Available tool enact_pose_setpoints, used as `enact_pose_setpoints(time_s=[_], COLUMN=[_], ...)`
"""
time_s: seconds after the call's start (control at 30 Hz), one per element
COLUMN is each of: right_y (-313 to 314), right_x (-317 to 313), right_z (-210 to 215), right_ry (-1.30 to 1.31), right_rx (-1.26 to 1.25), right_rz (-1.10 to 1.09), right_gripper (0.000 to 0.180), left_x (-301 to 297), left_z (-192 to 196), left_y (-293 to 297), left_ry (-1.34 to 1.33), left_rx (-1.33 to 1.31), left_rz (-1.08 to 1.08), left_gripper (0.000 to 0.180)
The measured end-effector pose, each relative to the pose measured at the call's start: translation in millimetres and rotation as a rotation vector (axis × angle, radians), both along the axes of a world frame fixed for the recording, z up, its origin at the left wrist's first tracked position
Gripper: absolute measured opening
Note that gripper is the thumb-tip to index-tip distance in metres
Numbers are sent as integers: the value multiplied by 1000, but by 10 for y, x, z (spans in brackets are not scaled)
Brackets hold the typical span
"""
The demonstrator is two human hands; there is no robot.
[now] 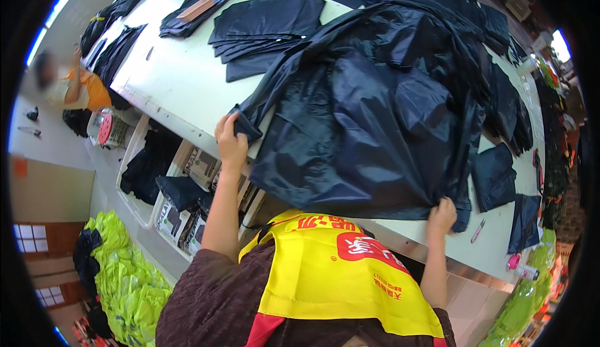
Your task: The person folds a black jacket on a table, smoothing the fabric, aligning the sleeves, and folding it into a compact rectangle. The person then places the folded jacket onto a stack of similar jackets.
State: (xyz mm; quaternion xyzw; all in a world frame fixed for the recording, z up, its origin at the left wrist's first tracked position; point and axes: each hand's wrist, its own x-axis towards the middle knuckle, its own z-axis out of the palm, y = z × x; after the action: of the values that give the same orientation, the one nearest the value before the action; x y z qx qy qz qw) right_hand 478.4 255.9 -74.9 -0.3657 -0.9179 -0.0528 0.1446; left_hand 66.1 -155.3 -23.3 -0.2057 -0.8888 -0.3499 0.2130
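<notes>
A head-worn fisheye looks down — close over the worktable (176, 84)

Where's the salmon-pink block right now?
In the head view, the salmon-pink block lies at upper left on a dark pile, left of the fanned dark stack on the table.

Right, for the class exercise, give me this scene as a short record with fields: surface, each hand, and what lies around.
Surface: white table
Main item: dark shiny garment, spread out in loose folds
Left hand: grips a narrow, sleeve-like end
Right hand: holds the near edge, slightly blurred
Beyond, to the left: stack of dark pieces
Near right: slim tool; bottle with a pink cap
Worn: yellow apron
</notes>
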Motion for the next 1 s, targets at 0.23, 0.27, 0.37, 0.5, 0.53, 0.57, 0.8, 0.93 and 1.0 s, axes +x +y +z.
enact_pose_setpoints(time_s=[0.23,0.27,0.37,0.5,0.53,0.57,0.8,0.93,1.0], right_y=[326,212,-359,-1019,-1122,-1210,-1331,-1234,-1174], right_x=[-69,-245,-816,-1387,-1464,-1579,-2020,-1945,-1936], right_z=[356,481,962,1453,1493,1577,1325,1414,1414], right_ry=[49,155,366,487,544,593,655,535,501], right_rx=[-257,-253,-400,-972,-1046,-1161,-1254,-1131,-1233], right_rz=[67,125,282,490,591,651,782,787,762], right_gripper=[19,20,25,31,36,41,11,16,20], left_x=[-237,-315,-391,266,581,753,1207,1189,1102], left_z=[48,19,165,718,884,944,651,569,657], left_y=[-282,-310,-134,342,479,623,1075,1056,1029], left_ry=[-265,-387,-706,-1013,-1029,-1103,-1053,-833,-1116], left_rx=[-452,-308,226,875,941,1026,872,830,966], left_rz=[-73,-95,-247,-567,-608,-666,-630,-752,-817], left_gripper=[55,48,23,23,24,25,27,29,24])
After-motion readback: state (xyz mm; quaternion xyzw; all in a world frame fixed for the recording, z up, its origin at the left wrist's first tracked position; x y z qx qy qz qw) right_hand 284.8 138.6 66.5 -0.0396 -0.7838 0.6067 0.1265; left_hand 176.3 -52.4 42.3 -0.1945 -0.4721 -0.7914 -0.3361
